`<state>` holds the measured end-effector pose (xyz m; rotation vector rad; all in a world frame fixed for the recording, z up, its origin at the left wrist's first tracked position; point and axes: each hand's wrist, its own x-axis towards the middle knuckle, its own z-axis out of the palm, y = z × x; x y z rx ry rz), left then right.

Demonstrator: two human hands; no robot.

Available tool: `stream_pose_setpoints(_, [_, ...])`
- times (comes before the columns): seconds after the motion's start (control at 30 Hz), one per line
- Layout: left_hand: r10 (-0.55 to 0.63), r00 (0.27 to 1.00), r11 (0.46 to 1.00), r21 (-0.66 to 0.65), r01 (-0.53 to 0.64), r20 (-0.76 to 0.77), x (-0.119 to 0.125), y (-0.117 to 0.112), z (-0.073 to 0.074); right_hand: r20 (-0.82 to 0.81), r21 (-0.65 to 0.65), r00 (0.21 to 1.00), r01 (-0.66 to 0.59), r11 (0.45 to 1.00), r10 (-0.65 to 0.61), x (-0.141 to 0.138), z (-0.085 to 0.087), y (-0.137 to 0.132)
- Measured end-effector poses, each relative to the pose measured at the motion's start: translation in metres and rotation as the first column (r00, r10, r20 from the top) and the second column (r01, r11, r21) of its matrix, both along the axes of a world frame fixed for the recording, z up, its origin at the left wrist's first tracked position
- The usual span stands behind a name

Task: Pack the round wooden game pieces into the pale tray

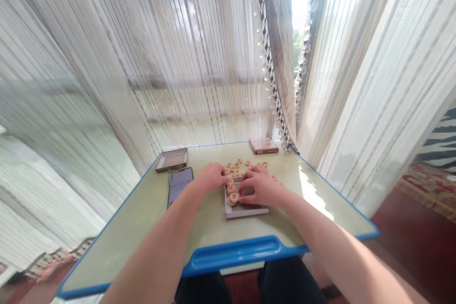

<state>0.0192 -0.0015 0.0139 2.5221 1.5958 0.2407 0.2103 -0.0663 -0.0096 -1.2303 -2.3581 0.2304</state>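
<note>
A shallow white-rimmed box [247, 213] lies on the table in front of me. Round wooden xiangqi pieces [233, 198] with red characters form a row along its left side. My right hand [261, 186] reaches over the box with fingers curled, thumb and fingertips closed at a piece beside that row; the fingers partly hide it. At the box's upper left corner is my left hand [213, 176], fingers bent together near the pieces; what they hold, if anything, is hidden. More loose pieces [233, 167] are scattered beyond the box, some behind my right hand.
A phone [181, 183] lies left of my left hand, near an open box lid [171, 159]. A closed flat box [263, 146] sits at the far right. The table [142, 228] has a blue edge with a molded tray groove [235, 252] nearest me. Curtains [199, 66] hang behind it.
</note>
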Motion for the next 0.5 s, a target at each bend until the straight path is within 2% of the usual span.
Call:
stream_pose_setpoints(0.17, [0.008, 1.000, 1.000, -0.014, -0.008, -0.006, 0.000, -0.003, 0.002, -0.012, -0.023, 0.999, -0.037, 0.999, 0.037, 0.003, 0.000, -0.003])
stream_pose_setpoints(0.37, [0.008, 0.999, 1.000, -0.005, -0.008, -0.034, 0.002, -0.009, 0.007, -0.025, -0.202, 0.993, -0.115, 0.973, 0.112, 0.011, 0.006, -0.005])
stream_pose_setpoints(0.5, [0.003, 1.000, 1.000, -0.001, -0.003, -0.029, 0.002, -0.009, 0.007, -0.038, -0.227, 0.996, -0.093, 0.970, 0.087, 0.011, 0.009, -0.005])
